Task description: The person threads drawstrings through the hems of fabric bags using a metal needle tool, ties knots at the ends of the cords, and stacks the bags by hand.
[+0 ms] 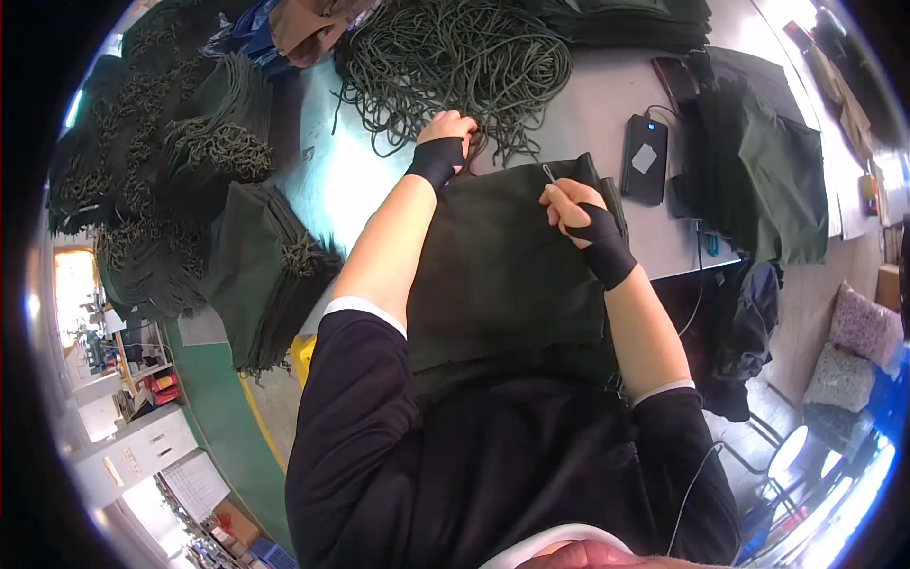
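Note:
A dark green fabric piece (512, 256) lies flat in front of me, over the table edge and towards my lap. My left hand (447, 137), in a black wrist wrap, is closed at the near edge of a tangled pile of green cord (455, 57). Its fingers appear to pinch a cord, though the grip is partly hidden. Above the fabric's right side, my right hand (572, 209), also wrapped in black, is closed around a thin metal bodkin (548, 173). The bodkin's looped end sticks out past the fingers, pointing away from me.
Stacked green pieces with cord ends (180, 161) fill the left side. More folded green fabric (768, 171) lies at the right, near a black power bank (645, 159) and a phone (674, 83). A brown and blue cloth bundle (308, 28) sits at the back.

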{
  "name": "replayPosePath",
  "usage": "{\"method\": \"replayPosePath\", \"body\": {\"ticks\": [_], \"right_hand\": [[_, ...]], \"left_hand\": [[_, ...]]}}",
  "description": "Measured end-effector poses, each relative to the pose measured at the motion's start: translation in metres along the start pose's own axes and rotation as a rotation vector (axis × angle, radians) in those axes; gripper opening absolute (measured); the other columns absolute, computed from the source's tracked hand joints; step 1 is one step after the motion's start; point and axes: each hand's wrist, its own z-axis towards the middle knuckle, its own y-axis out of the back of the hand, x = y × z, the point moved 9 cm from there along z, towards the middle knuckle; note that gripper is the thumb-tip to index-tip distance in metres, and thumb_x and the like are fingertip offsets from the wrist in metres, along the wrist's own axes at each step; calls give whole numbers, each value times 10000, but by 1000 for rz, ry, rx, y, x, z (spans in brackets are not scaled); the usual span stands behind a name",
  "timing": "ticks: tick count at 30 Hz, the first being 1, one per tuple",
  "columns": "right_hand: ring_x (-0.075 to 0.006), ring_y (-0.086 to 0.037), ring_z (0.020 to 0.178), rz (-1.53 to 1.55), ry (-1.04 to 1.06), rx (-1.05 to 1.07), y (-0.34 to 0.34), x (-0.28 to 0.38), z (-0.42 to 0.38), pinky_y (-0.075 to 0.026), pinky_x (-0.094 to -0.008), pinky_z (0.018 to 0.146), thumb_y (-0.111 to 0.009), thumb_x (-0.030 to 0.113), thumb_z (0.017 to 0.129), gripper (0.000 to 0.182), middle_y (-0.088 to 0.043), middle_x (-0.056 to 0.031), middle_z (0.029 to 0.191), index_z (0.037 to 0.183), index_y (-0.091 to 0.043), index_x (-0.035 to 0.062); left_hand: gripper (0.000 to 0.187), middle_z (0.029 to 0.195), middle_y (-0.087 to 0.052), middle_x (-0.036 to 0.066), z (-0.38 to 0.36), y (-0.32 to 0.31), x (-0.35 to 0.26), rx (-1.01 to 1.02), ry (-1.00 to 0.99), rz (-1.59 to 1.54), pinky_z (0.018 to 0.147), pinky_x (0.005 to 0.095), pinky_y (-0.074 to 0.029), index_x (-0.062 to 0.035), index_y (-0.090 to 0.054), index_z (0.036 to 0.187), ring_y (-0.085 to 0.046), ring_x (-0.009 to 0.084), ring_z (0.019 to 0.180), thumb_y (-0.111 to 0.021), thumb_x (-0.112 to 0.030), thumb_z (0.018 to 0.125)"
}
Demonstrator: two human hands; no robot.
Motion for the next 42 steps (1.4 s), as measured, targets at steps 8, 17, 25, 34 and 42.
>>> {"method": "replayPosePath", "body": {"ticks": [8, 17, 25, 34, 42], "right_hand": [[-133, -543, 594, 16, 17, -14, -2, 5, -1, -430, -287, 586, -519, 261, 978, 311, -585, -36, 629, 840, -638, 9], [-148, -561, 596, 9, 48, -26, -5, -3, 4, -440, -299, 591, -517, 274, 975, 332, -594, -42, 629, 830, -637, 1], [-91, -491, 554, 31, 102, -5, -8, -3, 9, -389, -247, 525, -518, 298, 992, 321, -559, -1, 643, 866, -634, 27], [-162, -577, 614, 13, 89, -28, -5, 4, 7, -449, -312, 621, -512, 282, 962, 344, -595, -52, 628, 819, -632, -7], [-162, -577, 614, 18, 91, -29, -4, 4, 9, -452, -313, 616, -519, 284, 965, 348, -602, -52, 626, 809, -634, -5]], "left_hand": [[169, 987, -622, 103, 4, 8, 12, -50, 9, -4, 845, 438, -514, -130, -686, 988, -585, 327, 1044, -595, -130, 846], [128, 977, -638, 86, 10, 1, 4, 13, -37, 273, 850, 418, -549, -114, -691, 895, -604, 294, 1042, -645, -136, 778], [79, 940, -628, 97, 8, 8, 1, -55, -114, 216, 811, 428, -546, -105, -650, 864, -609, 307, 1004, -624, -148, 803], [113, 958, -642, 96, 16, -3, -10, 72, -188, 375, 816, 439, -542, -109, -641, 897, -609, 311, 1007, -630, -143, 790], [104, 897, -632, 97, 26, 27, -12, 21, -161, 119, 804, 425, -525, -107, -633, 807, -607, 313, 972, -674, -166, 733]]}}
